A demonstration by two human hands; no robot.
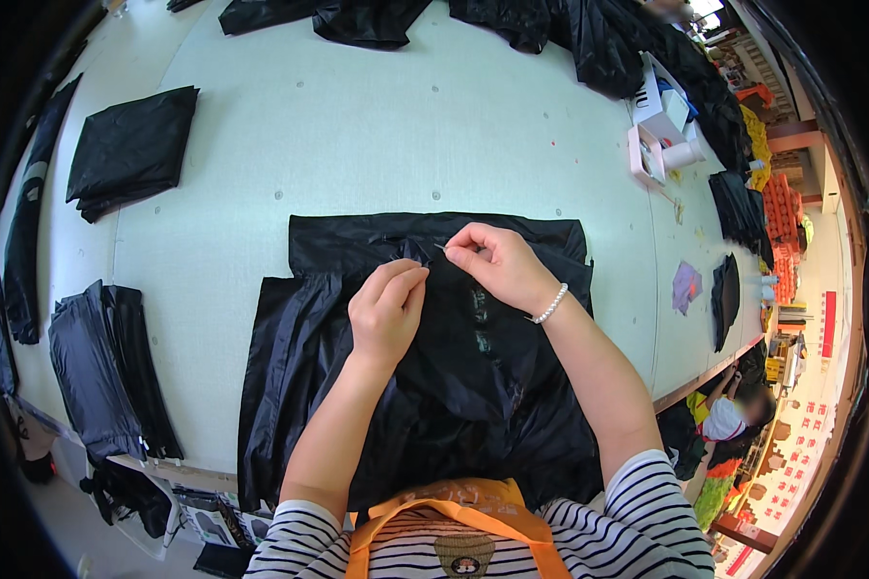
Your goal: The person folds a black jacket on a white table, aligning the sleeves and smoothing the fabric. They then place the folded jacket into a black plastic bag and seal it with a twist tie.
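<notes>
The left hand (pixel 386 311) pinches the black garment (pixel 454 386) lying on the pale table (pixel 357 145), the right hand (pixel 502 270) pinches a tiny pale piece (pixel 441 247) over it, and dark lettering (pixel 643 99) marks a white box (pixel 660 118), red characters (pixel 792 447) the wall (pixel 813 372).

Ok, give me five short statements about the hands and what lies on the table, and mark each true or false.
1. A beaded bracelet circles the right wrist. True.
2. The right hand has nothing between its fingertips. False: it pinches a small thin item, too small to identify.
3. The left hand is over the black cloth. True.
4. The purple scrap lies to the left of the black cloth. False: it lies to the right.
5. The folded black bundle at the upper left is apart from both hands. True.
</notes>
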